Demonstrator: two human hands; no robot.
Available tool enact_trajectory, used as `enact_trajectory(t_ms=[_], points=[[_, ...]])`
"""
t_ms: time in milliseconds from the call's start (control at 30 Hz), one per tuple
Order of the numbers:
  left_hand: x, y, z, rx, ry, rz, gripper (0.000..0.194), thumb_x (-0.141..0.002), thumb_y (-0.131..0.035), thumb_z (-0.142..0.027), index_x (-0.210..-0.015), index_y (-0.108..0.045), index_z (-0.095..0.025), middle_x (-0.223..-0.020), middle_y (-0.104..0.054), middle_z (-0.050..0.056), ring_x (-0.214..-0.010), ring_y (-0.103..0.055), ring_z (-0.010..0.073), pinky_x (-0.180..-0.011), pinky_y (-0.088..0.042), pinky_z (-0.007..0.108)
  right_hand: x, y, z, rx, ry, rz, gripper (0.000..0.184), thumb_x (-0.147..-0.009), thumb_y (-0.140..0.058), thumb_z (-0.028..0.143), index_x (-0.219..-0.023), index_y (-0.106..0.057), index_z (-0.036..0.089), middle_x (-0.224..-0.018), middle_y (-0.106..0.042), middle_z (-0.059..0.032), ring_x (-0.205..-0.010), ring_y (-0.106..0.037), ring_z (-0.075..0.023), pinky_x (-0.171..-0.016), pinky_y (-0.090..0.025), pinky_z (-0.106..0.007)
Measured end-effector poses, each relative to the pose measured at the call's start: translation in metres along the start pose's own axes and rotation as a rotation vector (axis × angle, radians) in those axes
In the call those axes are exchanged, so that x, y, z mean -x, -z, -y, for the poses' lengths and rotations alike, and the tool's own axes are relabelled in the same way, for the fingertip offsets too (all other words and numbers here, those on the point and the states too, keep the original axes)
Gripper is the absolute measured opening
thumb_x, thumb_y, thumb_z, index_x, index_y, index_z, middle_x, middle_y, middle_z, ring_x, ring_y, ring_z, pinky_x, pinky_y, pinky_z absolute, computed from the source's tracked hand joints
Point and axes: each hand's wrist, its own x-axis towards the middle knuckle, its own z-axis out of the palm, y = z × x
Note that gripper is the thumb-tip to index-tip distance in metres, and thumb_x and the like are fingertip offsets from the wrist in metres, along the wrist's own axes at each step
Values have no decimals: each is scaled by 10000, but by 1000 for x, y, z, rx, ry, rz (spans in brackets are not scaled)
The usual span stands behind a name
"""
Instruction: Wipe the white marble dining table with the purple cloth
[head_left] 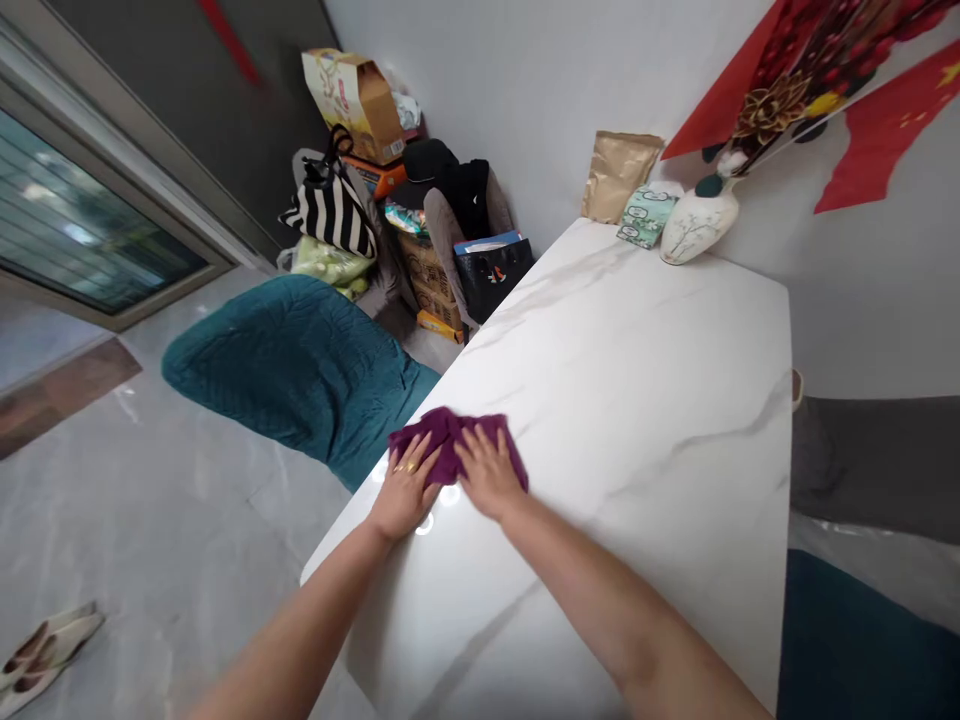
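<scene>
Both hands lie on a purple cloth [442, 425] near the left edge of the white marble-patterned tabletop [675, 400], beside a teal chair [300, 370]. The left hand [487, 470] presses flat on it, fingers spread; the right hand [407, 490], with rings, rests flat too, its fingers slightly parted. Over at the far corner, a patterned vase [699, 225] stands beside a green packet [646, 215] and a gold pouch [621, 175].

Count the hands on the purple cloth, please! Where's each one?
2. The left hand has its fingers on the left part of the cloth, nearer the teal chair; the right hand is on the right part. Neither is hidden.
</scene>
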Motion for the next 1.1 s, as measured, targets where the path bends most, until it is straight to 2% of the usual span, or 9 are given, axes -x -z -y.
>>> enact_trajectory(t_ms=[100,200,333,500,633,733,800,933,1100], points=[[97,-11,0,-76,8,-65,562,-1025,-489,-351,-1548,-509,-147,-1662,-437,197,-1589,-316,383,-1245,-326,646,43,-24,53,-75,138,71,570,-1093,-446,419,-1602,-452,161,-1742,-292,-127,-1635,-150,-342,-1322,-100,-686],[179,-23,-22,-150,49,-125,605,-1004,-479,-250,-1595,-429,-128,-1675,-402,222,-1603,-282,380,-1241,-326,646,91,-34,80,-131,267,155,580,-1098,-449,422,-1612,-432,155,-1743,-287,-126,-1642,-126,-326,-1328,-89,-673],[260,-44,-72,-192,33,-103,707,-954,-511,-194,-1645,-365,-196,-1689,-402,175,-1620,-247,353,-1270,-293,635,165,-38,82,-185,346,248,599,-1097,-456,444,-1631,-412,176,-1742,-279,-123,-1648,-102,-312,-1332,-87,-663],[319,-89,-148,-160,31,178,760,-821,-608,-221,-1569,-526,-324,-1695,-411,71,-1578,-330,415,-1274,-308,685,287,-55,57,-243,308,215,681,-1074,-510,432,-1689,-284,247,-1762,-204,-99,-1655,-59,-310,-1331,-72,-676],[322,-107,-221,-49,-98,405,899,-751,-692,-283,-1612,-448,-365,-1717,-355,62,-1565,-337,450,-1271,-339,672,403,-77,27,-207,172,175,791,-956,-651,279,-1677,-326,265,-1755,-219,-103,-1642,-133,-352,-1323,-92,-688],[300,-101,-283,18,-247,475,933,-799,-704,-319,-1653,-334,-392,-1751,-234,65,-1600,-267,415,-1289,-282,668,477,-84,2,-141,45,113,851,-857,-688,169,-1650,-395,266,-1734,-274,-120,-1619,-219,-380,-1310,-133,-703],[283,-93,-322,9,-260,476,964,-804,-734,-312,-1657,-297,-420,-1764,-159,72,-1615,-212,420,-1275,-232,725,512,-81,-13,-111,-24,72,851,-845,-696,159,-1640,-415,275,-1727,-296,-121,-1609,-253,-380,-1305,-160,-698],[258,-77,-372,-73,-155,497,1023,-769,-823,-298,-1647,-312,-420,-1770,-97,124,-1620,-152,462,-1230,-140,813,540,-64,-30,-112,-91,45,837,-884,-698,204,-1651,-382,314,-1745,-260,-94,-1621,-223,-362,-1306,-167,-690],[249,-62,-384,-103,-96,597,997,-790,-834,-315,-1640,-322,-411,-1763,-113,155,-1624,-133,457,-1227,-123,802,536,-55,-32,-164,-74,102,804,-940,-671,299,-1670,-334,307,-1771,-155,-90,-1641,-126,-361,-1309,-95,-699]])
